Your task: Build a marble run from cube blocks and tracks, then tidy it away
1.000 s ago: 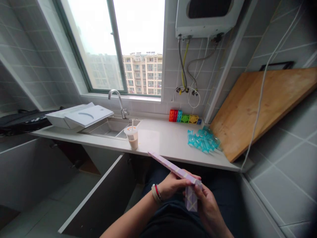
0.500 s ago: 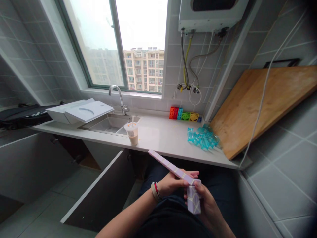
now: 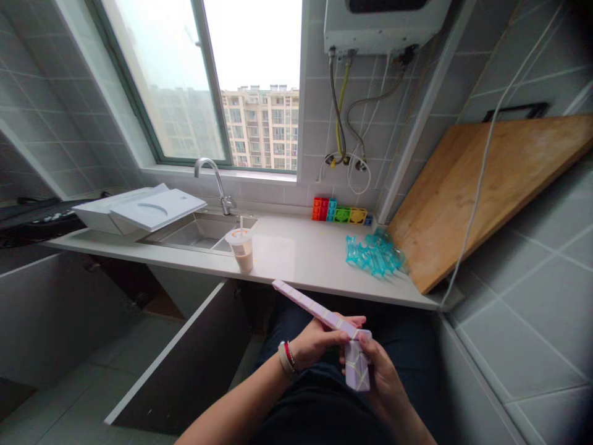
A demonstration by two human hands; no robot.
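Note:
Both hands hold a lilac snake twist puzzle (image 3: pixel 306 302) with pale lines between its segments. One long straight section points up and left toward the counter edge; a short section bends down toward me at the right end. My left hand (image 3: pixel 317 343) is closed around the long section near the bend, thumb on top and some fingers showing beyond it. With its thumb at the corner, my right hand (image 3: pixel 382 366) grips the short section from the right. Part of the fingers of both hands is hidden behind the puzzle.
On the white counter (image 3: pixel 296 253) stand a lidded drink cup (image 3: pixel 243 252), colourful plastic blocks (image 3: pixel 341 212) and crumpled turquoise plastic (image 3: pixel 374 254). A white box (image 3: pixel 139 210) lies by the sink (image 3: pixel 204 233). A wooden board (image 3: pixel 486 185) leans right; a cabinet door (image 3: pixel 185 364) hangs open below.
The view has shifted slightly, so everything sits a little further left in it. The puzzle keeps its bent shape, and both hands keep nearly the same grip.

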